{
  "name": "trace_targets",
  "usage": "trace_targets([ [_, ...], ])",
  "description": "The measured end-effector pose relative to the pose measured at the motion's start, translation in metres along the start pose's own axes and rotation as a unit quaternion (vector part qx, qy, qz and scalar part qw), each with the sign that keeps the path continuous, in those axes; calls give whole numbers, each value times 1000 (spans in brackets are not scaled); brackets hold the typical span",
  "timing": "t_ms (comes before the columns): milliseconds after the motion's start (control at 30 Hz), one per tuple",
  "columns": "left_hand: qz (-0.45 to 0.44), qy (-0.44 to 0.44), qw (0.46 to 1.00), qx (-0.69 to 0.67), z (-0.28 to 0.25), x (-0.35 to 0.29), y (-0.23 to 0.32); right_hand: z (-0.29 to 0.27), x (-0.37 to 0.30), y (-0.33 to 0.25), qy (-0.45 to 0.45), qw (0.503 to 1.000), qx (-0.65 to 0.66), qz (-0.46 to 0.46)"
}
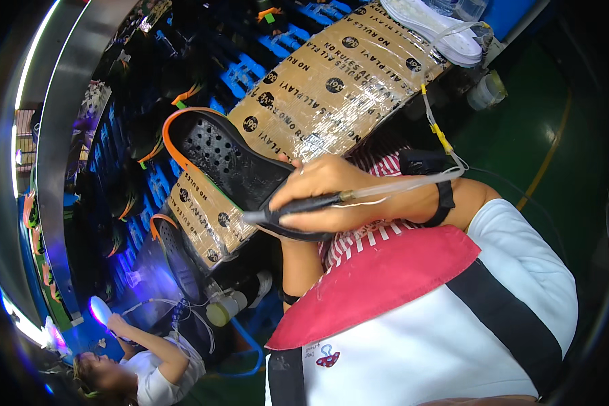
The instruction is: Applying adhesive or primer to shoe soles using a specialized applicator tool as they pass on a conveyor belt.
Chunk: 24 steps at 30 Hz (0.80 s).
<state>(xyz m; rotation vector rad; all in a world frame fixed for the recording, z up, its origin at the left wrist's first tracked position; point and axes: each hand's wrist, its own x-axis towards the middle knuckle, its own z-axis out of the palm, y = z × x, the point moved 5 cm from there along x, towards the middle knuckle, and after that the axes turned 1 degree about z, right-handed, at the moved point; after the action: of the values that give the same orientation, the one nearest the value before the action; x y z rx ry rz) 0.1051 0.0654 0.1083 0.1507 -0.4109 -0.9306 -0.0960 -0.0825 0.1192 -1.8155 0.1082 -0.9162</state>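
My right hand [331, 189] is shut on a black pen-like applicator [304, 204] with a clear tube [413, 181] trailing from its back end. The tip rests on the edge of a black perforated shoe sole [230, 159] with an orange rim. My left hand [299, 260] reaches up under that sole and holds it from below, with its fingers mostly hidden behind the sole and my right hand. The sole hangs over a work board [331, 88] wrapped in brown printed tape.
A white sole [433, 27] lies at the board's far end, with a small jar [487, 89] beside it. A second black sole [172, 250] sits below the board. Blue trays [250, 68] carry dark soles on a line. Another person [149, 365] works by a purple light.
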Motion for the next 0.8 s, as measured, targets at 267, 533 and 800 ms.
trace_targets([
  [267,-142,-18,989,-48,-61,16,-152,10,-7,-2,-88,994,-45,-44],
  [533,-138,-53,987,-63,-51,28,-135,14,-20,12,-107,993,26,48],
  [800,-90,-39,995,-23,-60,30,-112,-2,-16,8,-54,996,-60,40],
])
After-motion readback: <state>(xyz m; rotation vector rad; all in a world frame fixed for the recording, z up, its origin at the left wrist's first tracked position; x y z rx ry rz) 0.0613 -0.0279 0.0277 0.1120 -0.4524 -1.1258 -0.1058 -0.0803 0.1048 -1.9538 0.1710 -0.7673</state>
